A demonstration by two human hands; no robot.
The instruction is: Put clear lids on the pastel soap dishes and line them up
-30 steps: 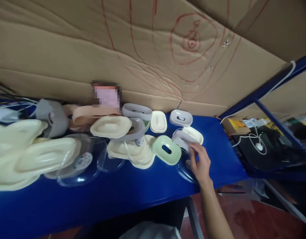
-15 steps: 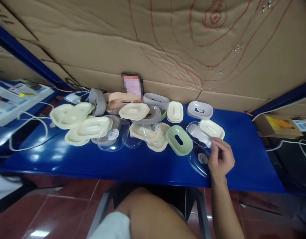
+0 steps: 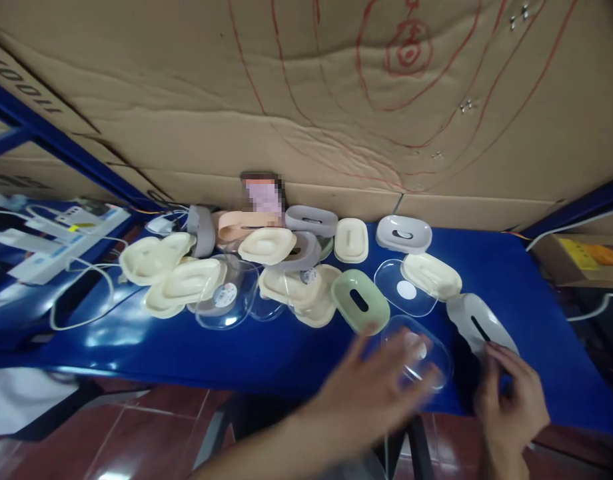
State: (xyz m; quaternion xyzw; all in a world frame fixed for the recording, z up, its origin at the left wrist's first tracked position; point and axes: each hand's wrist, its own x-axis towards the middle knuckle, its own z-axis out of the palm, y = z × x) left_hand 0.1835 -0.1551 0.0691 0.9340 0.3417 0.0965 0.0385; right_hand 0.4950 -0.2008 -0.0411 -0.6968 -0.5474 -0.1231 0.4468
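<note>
1. Half a second ago only the right hand was in view, pinching a grey tray beside the cream lid. Now the right hand (image 3: 511, 400) is at the lower right of the frame, and the grey slotted tray (image 3: 479, 323) is with it, away from the pile.
2. The right hand's fingers are curled and touch the near end of this tray; it looks like a light pinch, but blur hides the exact grip.
3. The left hand (image 3: 381, 387) is new in the picture, at the lower centre. Its fingers are spread, and it lies blurred at the clear shell (image 3: 419, 357) on the near edge of the desk (image 3: 266, 350).
4. So I judge that one tray and one clear shell are now being brought together.
5. The tray's long axis runs diagonally, from the upper left down to the lower right, towards the right hand, and its slot follows this line.
6. The clear shell's long axis goes nearly left to right.
</note>
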